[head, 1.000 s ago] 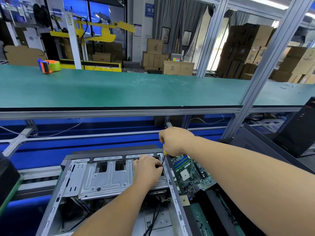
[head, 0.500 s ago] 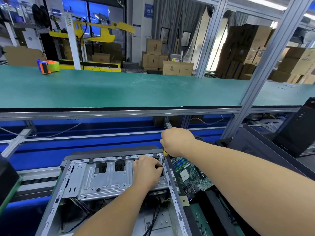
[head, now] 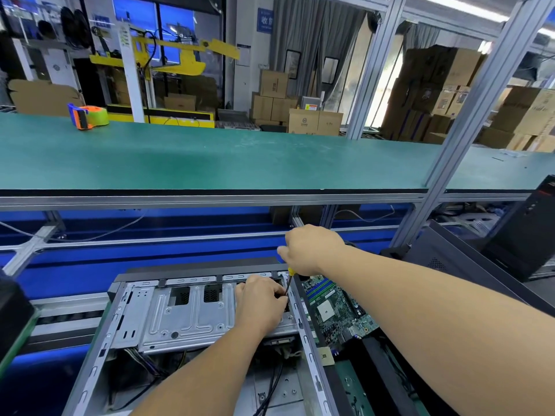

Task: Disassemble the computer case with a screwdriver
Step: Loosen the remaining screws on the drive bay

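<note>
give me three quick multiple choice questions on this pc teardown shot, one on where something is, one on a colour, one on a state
1. Where does the tape dispenser sit?
A. inside the computer case
B. on the green shelf, far left
C. on the circuit board

2. What colour is the bit of screwdriver handle showing under the right hand?
A. yellow
B. red
C. white

3. What state is the computer case in?
A. closed, with its side panel on
C. still sealed in a cardboard box
B. open, with its metal drive cage and cables showing

Answers:
1 B, it stands on the green shelf above the case, at the left.
2 A, a yellow tip pokes out below the fist, above the dark shaft.
3 B, the inner metal bracket and wiring are exposed, and the left hand rests on the bracket.
</note>
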